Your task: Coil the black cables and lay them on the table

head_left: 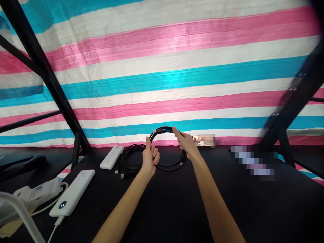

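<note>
Both my hands hold up a coil of black cable (165,131) above a black table (177,202). My left hand (150,158) is closed in a fist round the coil's left side, thumb up. My right hand (186,143) pinches the top right of the loop, near a plug end at the top. The lower part of the coil hangs down towards the table. A second black coiled cable (129,158) lies flat on the table just left of my left hand, its plug ends pointing to the front.
Two white power banks lie at the left, one (111,157) near the flat coil, one (73,192) nearer with a white lead plugged in. A white power strip (35,193) sits at the far left. Black frame posts (50,77) stand left and right. A striped tarpaulin (177,67) hangs behind.
</note>
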`<state>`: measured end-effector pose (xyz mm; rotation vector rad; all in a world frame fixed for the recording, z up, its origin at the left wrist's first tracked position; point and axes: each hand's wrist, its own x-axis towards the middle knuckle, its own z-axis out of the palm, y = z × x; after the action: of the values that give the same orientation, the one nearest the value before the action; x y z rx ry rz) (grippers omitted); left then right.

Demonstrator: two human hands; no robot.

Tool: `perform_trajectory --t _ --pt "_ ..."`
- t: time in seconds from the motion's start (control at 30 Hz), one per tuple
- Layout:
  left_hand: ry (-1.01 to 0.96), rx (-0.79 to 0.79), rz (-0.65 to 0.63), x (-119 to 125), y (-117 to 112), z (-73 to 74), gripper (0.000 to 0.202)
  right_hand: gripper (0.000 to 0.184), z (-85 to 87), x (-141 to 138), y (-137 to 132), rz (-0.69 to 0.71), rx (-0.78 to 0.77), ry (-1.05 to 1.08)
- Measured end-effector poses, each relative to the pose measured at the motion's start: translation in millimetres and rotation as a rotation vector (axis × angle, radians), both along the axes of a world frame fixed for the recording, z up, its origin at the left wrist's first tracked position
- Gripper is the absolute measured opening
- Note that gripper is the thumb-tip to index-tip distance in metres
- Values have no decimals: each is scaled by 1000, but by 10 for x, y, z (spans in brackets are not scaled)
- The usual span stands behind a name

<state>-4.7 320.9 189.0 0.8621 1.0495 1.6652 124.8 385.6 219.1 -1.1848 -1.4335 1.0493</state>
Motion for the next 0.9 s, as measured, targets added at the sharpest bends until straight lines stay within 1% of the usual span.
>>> perform_trajectory --t 0.03,0.07,0.13,0.2,0.23,0.27,0.33,0.37,0.47,0.53,0.6,0.7,0.77,0.83,0.9 --pt "75 -70 32 -10 71 -58 59 53 -89 36 70 29 -42 -120" --pt "136 -121 60 -18 143 -127 54 52 -195 68 144 29 -82 -195" --pt "233 -183 110 -24 267 -292 40 48 -444 108 290 9 -157 -291" --pt "338 -221 164 -19 332 -458 22 43 -701 113 414 -22 -210 -376" --pt "405 -232 193 -20 337 -526 22 39 -817 106 463 -37 -230 -416" --pt "480 -232 218 -27 326 -578 29 33 -917 95 501 -54 -244 -453" --pt "649 -203 251 -73 270 -629 44 26 -1062 73 548 -91 -255 -516" --pt "740 -182 259 -113 233 -632 47 27 -1108 65 558 -110 -253 -542" --pt "1002 -155 274 -280 129 -614 42 30 -1167 54 546 -138 -225 -605" --pt "1142 -195 289 -396 83 -628 40 31 -1163 45 520 -131 -199 -641" --pt "1249 -266 295 -488 64 -678 41 36 -1136 29 491 -124 -177 -679" --pt "1354 -363 248 -579 83 -772 34 49 -1056 4 467 -152 -150 -736" --pt "1392 -404 204 -626 114 -803 27 54 -982 8 471 -179 -135 -760" --pt "1415 -421 177 -663 134 -784 21 55 -906 42 490 -195 -121 -770" --pt "1440 -391 193 -668 116 -719 21 53 -843 110 519 -197 -103 -778"
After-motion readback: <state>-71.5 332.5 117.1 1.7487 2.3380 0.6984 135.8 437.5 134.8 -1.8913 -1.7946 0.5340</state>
